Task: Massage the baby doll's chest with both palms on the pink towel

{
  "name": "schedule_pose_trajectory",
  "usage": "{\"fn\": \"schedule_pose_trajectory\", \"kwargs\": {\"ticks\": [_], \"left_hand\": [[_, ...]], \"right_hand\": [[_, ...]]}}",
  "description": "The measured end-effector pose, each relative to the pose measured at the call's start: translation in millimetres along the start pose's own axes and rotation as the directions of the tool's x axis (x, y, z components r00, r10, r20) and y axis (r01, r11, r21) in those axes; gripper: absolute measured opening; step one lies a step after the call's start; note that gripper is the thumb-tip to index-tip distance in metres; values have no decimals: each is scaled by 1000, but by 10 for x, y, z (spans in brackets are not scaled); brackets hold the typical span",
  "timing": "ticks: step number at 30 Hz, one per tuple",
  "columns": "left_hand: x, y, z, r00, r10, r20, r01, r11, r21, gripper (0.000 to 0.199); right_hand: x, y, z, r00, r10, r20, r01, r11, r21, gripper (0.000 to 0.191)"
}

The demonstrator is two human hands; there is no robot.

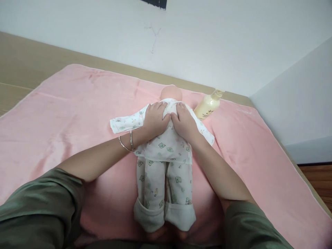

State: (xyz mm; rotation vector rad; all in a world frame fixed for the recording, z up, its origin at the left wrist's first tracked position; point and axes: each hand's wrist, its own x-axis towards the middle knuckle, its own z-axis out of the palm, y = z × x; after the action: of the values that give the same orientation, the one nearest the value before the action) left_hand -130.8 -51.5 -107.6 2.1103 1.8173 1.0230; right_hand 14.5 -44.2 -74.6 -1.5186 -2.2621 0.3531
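A baby doll (171, 92) lies with its head away from me, dressed in a white printed top (168, 147) and matching trousers (178, 180) with turned-up cuffs. My left hand (156, 119) rests flat on the left side of the doll's upper body, fingers pointing toward the head. On the right side, my right hand (184, 121) presses lightly in the same way, fingers stretched out. The two thumbs nearly meet at the middle. Both hands touch the cloth and hold nothing. The sleeves spread out to each side.
A cream pump bottle (209, 105) stands to the right of the doll's head. Beneath everything lies a pink blanket (85, 114) on a wooden surface (23, 52). A white wall (220, 41) rises behind, with another wall at the right.
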Motion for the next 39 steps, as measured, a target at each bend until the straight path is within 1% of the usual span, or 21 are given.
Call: {"fn": "schedule_pose_trajectory", "kwargs": {"ticks": [3, 6, 20, 28, 32, 35, 39], "left_hand": [[-2, 8, -2, 1000, -7, 2, 7, 1000, 2, 49], [-1, 6, -9, 1000, -1, 5, 1, 1000, 0, 49], [6, 1, -4, 1000, -12, 18, 12, 1000, 0, 50], [8, -13, 12, 1000, 0, -3, 0, 1000, 17, 49], [-5, 3, -3, 1000, 19, -7, -19, 1000, 19, 48], [-7, 18, -33, 999, 51, 2, -51, 997, 56, 45], [16, 15, -63, 995, 95, 33, -99, 989, 110, 39]], "right_hand": [[75, 95, 77, 999, 0, -38, 1, 1000, 13, 62], [68, 113, 116, 999, -12, -48, 13, 1000, 11, 63], [77, 118, 141, 998, -20, -59, 20, 1000, -1, 65], [89, 160, 180, 996, -37, -82, 37, 999, 7, 64], [60, 126, 166, 994, -48, -102, 44, 998, -43, 61], [4, 43, 137, 990, -47, -135, 31, 993, -117, 54], [-63, -80, 92, 992, -45, -116, 19, 976, -217, 45]]}}
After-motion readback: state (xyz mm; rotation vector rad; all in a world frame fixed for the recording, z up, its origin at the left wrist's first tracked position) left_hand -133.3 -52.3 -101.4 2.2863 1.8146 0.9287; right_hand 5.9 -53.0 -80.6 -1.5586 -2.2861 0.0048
